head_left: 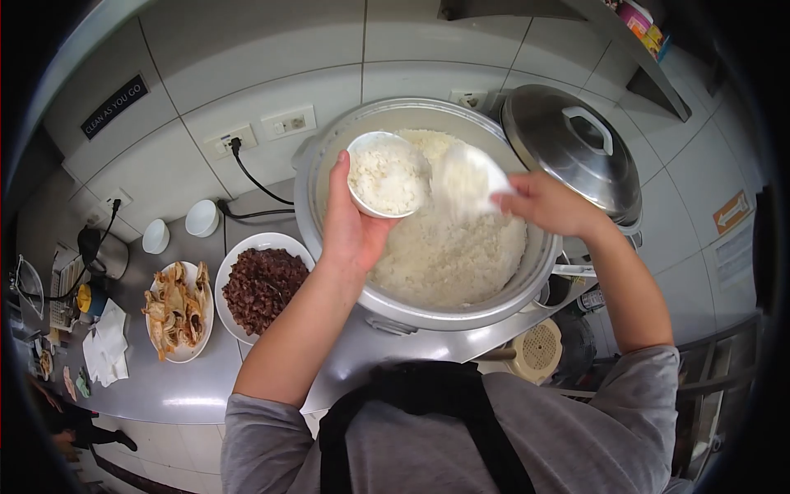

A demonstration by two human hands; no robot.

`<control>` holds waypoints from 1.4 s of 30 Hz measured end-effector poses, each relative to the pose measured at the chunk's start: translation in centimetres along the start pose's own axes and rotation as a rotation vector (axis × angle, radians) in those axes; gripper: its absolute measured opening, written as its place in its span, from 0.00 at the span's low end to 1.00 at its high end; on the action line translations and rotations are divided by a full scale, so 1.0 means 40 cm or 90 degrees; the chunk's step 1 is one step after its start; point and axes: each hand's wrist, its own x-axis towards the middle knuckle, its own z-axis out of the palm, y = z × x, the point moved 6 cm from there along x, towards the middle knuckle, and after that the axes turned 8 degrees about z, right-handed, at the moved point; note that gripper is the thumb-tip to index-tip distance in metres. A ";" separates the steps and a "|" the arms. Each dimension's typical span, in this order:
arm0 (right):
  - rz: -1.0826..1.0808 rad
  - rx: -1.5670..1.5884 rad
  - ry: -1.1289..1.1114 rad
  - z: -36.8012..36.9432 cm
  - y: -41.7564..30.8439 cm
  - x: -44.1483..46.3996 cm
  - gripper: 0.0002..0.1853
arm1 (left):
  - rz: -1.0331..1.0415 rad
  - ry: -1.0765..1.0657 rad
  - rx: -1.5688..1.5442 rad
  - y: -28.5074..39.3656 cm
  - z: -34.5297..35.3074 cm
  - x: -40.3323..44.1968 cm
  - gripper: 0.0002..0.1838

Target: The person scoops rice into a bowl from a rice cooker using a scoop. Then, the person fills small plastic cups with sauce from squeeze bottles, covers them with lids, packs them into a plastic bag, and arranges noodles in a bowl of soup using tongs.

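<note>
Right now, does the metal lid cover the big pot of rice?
No, the lid is to the right of the big pot, and the rice inside shows.

- Bright white light fills most of the room.
- The metal table (329, 380) and pot lid (547, 136) have shiny spots.
- The white scoop (473, 179) is blurry.
- The bowl (387, 174) looks clearer.
- Lines on the wall (271, 41) bend.
- The corners are round and black.

White utensil (471, 179) blurred; second person (81, 428) cut off.
</note>
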 end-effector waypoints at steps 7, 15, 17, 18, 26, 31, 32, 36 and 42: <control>-0.169 -0.210 0.460 0.156 -0.146 0.011 0.30 | -0.046 0.004 0.050 -0.013 0.001 -0.002 0.44; -0.228 -0.465 0.519 0.064 -0.220 -0.067 0.36 | -0.058 -0.014 0.056 -0.012 0.009 -0.007 0.46; -0.261 -0.574 0.537 0.098 -0.211 -0.059 0.35 | -0.062 -0.039 0.063 -0.011 0.013 -0.013 0.47; -0.257 -0.572 0.543 0.090 -0.214 -0.069 0.35 | -0.073 -0.052 0.042 -0.013 0.013 -0.012 0.46; -0.199 -0.330 0.508 0.069 -0.181 -0.037 0.33 | -0.060 -0.033 -0.007 0.000 0.021 -0.019 0.42; -0.252 -0.137 0.509 0.043 -0.170 -0.033 0.29 | -0.018 -0.056 -0.009 0.002 0.010 -0.016 0.37; -0.307 0.056 0.504 0.021 -0.146 -0.029 0.27 | -0.014 -0.060 -0.004 0.005 0.012 -0.021 0.37; -0.216 -0.030 0.477 0.072 -0.143 -0.030 0.24 | -0.003 -0.046 -0.012 -0.010 0.021 -0.046 0.35; -0.235 -0.111 0.466 0.046 -0.185 -0.044 0.21 | 0.079 -0.011 -0.045 -0.026 0.026 -0.064 0.34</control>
